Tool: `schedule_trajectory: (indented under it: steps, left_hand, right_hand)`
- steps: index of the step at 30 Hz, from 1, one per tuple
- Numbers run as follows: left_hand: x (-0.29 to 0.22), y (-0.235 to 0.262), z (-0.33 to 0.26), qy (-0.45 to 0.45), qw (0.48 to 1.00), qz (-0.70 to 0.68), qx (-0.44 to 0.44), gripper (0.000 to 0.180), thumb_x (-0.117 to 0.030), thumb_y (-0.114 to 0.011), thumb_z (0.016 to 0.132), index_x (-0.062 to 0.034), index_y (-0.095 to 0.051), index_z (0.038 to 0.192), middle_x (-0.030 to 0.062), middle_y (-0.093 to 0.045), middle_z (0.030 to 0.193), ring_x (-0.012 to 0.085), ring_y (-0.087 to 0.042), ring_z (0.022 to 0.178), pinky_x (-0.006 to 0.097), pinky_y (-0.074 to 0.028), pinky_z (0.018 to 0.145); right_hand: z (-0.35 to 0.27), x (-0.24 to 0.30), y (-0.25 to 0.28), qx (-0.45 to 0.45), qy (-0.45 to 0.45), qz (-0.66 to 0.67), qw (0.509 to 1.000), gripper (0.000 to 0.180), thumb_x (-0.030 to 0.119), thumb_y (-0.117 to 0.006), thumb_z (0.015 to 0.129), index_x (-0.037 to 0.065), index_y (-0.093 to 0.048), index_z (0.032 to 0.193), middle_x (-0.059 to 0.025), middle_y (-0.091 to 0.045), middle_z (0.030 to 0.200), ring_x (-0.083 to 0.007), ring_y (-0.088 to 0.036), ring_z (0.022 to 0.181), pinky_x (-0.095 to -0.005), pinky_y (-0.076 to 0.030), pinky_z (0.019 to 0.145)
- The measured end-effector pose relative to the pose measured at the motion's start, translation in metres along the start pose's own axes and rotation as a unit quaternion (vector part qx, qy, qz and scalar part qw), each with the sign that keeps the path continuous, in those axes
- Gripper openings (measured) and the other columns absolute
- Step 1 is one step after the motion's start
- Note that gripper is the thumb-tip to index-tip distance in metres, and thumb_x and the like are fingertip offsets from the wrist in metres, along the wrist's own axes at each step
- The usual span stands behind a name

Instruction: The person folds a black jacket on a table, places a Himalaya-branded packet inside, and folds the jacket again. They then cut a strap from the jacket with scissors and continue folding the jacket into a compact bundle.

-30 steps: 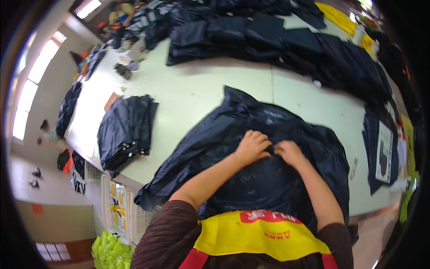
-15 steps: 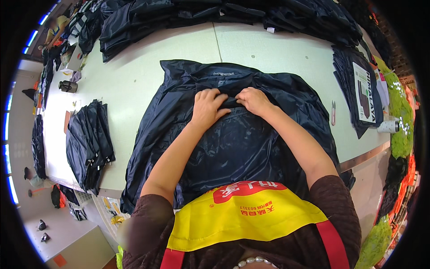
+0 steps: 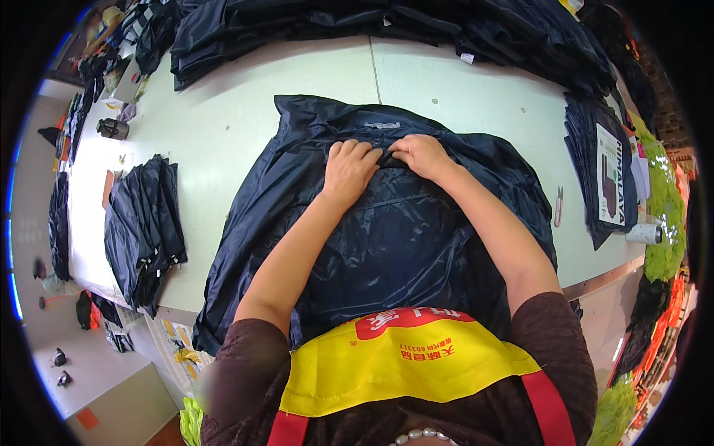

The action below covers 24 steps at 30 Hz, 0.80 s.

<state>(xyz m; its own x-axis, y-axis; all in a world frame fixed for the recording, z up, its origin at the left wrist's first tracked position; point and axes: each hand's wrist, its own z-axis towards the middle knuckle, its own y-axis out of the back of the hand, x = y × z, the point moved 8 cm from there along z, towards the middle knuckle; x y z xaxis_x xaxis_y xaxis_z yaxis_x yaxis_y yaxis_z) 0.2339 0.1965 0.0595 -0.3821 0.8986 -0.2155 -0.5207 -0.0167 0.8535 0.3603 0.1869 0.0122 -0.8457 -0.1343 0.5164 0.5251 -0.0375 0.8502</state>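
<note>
A dark navy jacket (image 3: 387, 238) of shiny thin fabric lies spread flat on the pale table (image 3: 223, 134) in front of me. My left hand (image 3: 348, 169) presses on its upper part with fingers curled, pinching the fabric. Just beside it, my right hand (image 3: 421, 154) grips a fold of the same cloth near the collar. The two hands almost touch. Both forearms lie over the jacket's middle.
A folded dark garment stack (image 3: 143, 223) sits at the table's left edge. More dark garments (image 3: 387, 30) are heaped along the far side, and another pile with a printed card (image 3: 606, 175) lies at right. Small snips (image 3: 559, 206) lie right of the jacket.
The view has shifted so the jacket sits more central and closer. Both hands stay together on the jacket's upper part, with the fabric bunched slightly between them.
</note>
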Motion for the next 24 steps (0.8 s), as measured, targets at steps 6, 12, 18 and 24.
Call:
schedule_trajectory:
  steps: [6, 12, 18, 24]
  left_hand:
    - [0.041, -0.027, 0.02, 0.035, 0.991, -0.089, 0.09, 0.019, -0.02, -0.065, 0.079, -0.008, -0.068, 0.094, 0.0087, -0.065, 0.088, 0.0238, -0.057, 0.091, 0.038, -0.04, 0.083]
    - [0.098, -0.01, 0.039, 0.141, 0.985, -0.095, -0.041, 0.019, -0.02, -0.065, 0.08, -0.0037, -0.066, 0.09, 0.0134, -0.066, 0.089, 0.0302, -0.06, 0.087, 0.038, -0.047, 0.077]
    - [0.144, -0.033, 0.053, 0.328, 0.921, 0.009, 0.208, 0.032, -0.035, -0.071, 0.072, -0.0077, -0.067, 0.089, 0.0108, -0.067, 0.089, 0.0287, -0.063, 0.09, 0.038, -0.05, 0.077]
    - [0.14, -0.048, 0.058, 0.234, 0.953, 0.083, 0.173, 0.017, -0.022, -0.061, 0.076, -0.0066, -0.065, 0.083, 0.015, -0.067, 0.085, 0.0312, -0.066, 0.083, 0.041, -0.053, 0.073]
  right_hand:
    - [-0.001, 0.05, 0.016, -0.125, 0.154, -0.112, 0.974, 0.028, 0.024, -0.072, 0.071, 0.008, -0.059, 0.09, -0.0056, -0.057, 0.083, -0.0249, -0.057, 0.081, -0.0348, -0.049, 0.073]
    - [0.033, -0.013, -0.002, 0.013, -0.001, 0.036, 0.999, 0.03, 0.032, -0.063, 0.08, 0.007, -0.065, 0.096, -0.0126, -0.064, 0.091, -0.0309, -0.06, 0.086, -0.0373, -0.048, 0.074]
    - [0.053, -0.002, 0.011, 0.074, -0.124, -0.111, 0.983, 0.034, 0.03, -0.055, 0.087, 0.009, -0.056, 0.115, -0.0143, -0.066, 0.098, -0.0308, -0.061, 0.094, -0.0406, -0.047, 0.081]
    - [0.044, 0.056, 0.002, -0.111, 0.204, -0.191, 0.954, 0.03, 0.006, -0.053, 0.076, 0.01, -0.06, 0.105, -0.0047, -0.054, 0.09, -0.0205, -0.054, 0.081, -0.0293, -0.049, 0.069]
